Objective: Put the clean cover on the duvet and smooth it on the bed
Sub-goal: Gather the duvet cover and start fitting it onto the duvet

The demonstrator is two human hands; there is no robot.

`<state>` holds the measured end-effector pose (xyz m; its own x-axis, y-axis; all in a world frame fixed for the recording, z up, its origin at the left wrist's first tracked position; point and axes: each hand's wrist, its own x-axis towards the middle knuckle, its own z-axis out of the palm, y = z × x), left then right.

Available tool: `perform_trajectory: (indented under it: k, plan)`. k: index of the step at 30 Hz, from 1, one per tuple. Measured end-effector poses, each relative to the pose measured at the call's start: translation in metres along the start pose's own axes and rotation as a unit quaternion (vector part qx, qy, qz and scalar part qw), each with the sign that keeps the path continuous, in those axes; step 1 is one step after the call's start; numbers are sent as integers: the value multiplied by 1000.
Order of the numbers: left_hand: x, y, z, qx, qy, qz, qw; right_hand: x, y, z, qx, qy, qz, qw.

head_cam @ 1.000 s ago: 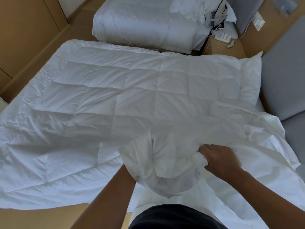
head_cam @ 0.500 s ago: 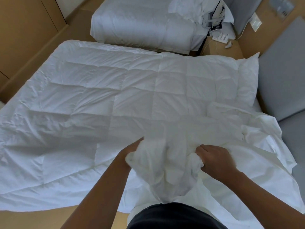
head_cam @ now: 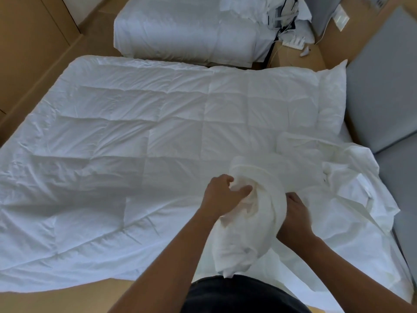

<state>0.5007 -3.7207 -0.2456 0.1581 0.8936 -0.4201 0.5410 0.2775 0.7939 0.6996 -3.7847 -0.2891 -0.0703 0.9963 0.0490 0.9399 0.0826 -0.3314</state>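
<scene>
- Here, a white quilted duvet [head_cam: 135,143] lies spread flat across the near bed [head_cam: 346,136]. Its stitched squares show, and its near edge hangs past the side over the tan floor [head_cam: 56,301].
- The duvet cover [head_cam: 255,222], a creamier white, sits on the right part of the duvet. One portion is bunched into a thick roll between the person's hands, and the rest lies crumpled towards the grey headboard [head_cam: 383,75].
- The left hand [head_cam: 222,195] grips the left side of the roll. Its fingers [head_cam: 226,178] are curled over the cloth and its thumb presses into a fold.
- The right hand [head_cam: 295,213] is against the right side of the roll, back uppermost and blurred. Its fingers are buried behind the fabric, so whether they pinch the cloth cannot be told.
- The lower end of the roll hangs down to the person's dark clothing [head_cam: 237,294].
- A white pillow [head_cam: 331,98] lies at the head of the bed, touching the duvet's far right corner.
- Beyond stands a second bed [head_cam: 191,30] in white, with loose linen heaped at its head.
- Between the two beds is a wooden nightstand [head_cam: 293,59] carrying a white power strip [head_cam: 293,43] and cables.
</scene>
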Motion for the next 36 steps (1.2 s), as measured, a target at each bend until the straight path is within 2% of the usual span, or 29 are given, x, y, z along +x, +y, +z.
perform_trajectory:
  k: [2, 4, 6, 8, 11, 13, 17, 20, 23, 29, 36]
  plan:
    - [8, -10, 7, -59, -83, -84, 991, 4, -2, -2, -33, 8, -76, 997]
    - [8, -4, 14, -83, -96, -114, 985, 5, 3, 0, -97, 75, -125, 984]
    - [13, -3, 20, -81, -87, -116, 986, 2, 9, 3, -91, 127, -112, 981]
    - [18, -1, 21, -71, -115, -113, 984, 0, 18, 5, -64, 173, -103, 977]
    - [20, -1, 24, -88, -174, -104, 975, 2, 17, -2, -41, 182, -115, 976]
    - [18, 0, 30, -87, -177, -79, 977, 2, 15, -4, -44, 173, -150, 972]
    - [7, -1, 36, 14, -49, 41, 998, 7, 19, -2, -30, 136, -154, 978]
    - [-1, -3, 30, 21, 42, 85, 995, 10, 19, -1, -39, 136, -161, 977]
    - [3, -10, 19, -25, 89, 79, 993, 10, 20, 0, -44, 124, -162, 978]
    - [10, -17, 9, -86, 109, 46, 989, 13, 20, 2, -45, 127, -176, 975]
    - [19, -35, -17, -195, 179, -2, 964, 12, 21, 1, -48, 126, -182, 974]
